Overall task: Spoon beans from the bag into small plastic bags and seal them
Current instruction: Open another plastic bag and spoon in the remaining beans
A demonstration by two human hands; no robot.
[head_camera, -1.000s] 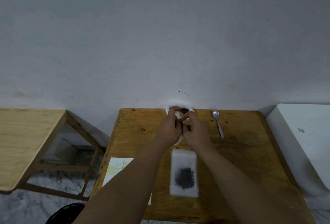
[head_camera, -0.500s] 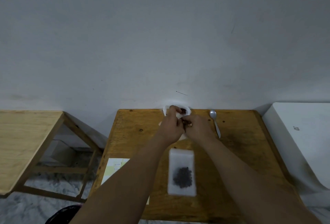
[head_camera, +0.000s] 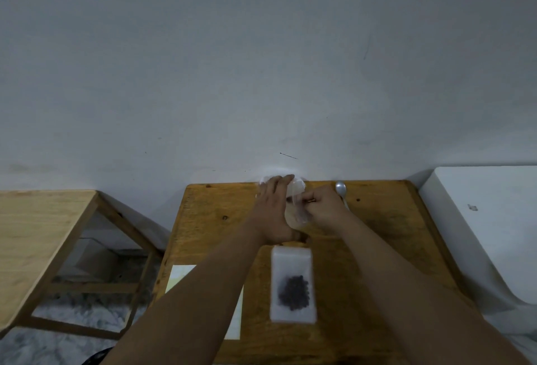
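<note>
In the head view, both your hands meet at the far edge of the table (head_camera: 209, 219), just below the middle of the frame and close to the grey wall (head_camera: 261, 73). Your left hand (head_camera: 274, 210) is spread, fingers straight and together, lying against the left side of a clear bag (head_camera: 295, 213) whose thin plastic shows between the two hands. Your right hand (head_camera: 324, 209) is curled, its fingertips pinching that plastic on its right side; what small brownish thing sits at those fingertips cannot be told. A white rim (head_camera: 265, 181) peeks out beyond your left fingertips, right against the wall. The spoon (head_camera: 340, 188) lies just right of your right hand, bowl toward the wall, its handle partly hidden by the hand. Nearer to you, between your forearms, a filled bag (head_camera: 290, 263) lies flat on the table with a dark heap of beans (head_camera: 294, 292) in its lower half; neither hand touches it. A sheet of paper (head_camera: 175, 280) lies at the table's left edge, partly under your left forearm. A second table (head_camera: 35, 231) stands at the left of the frame over a marbled floor (head_camera: 72, 344), and a white block (head_camera: 494, 219) fills the right edge.
</note>
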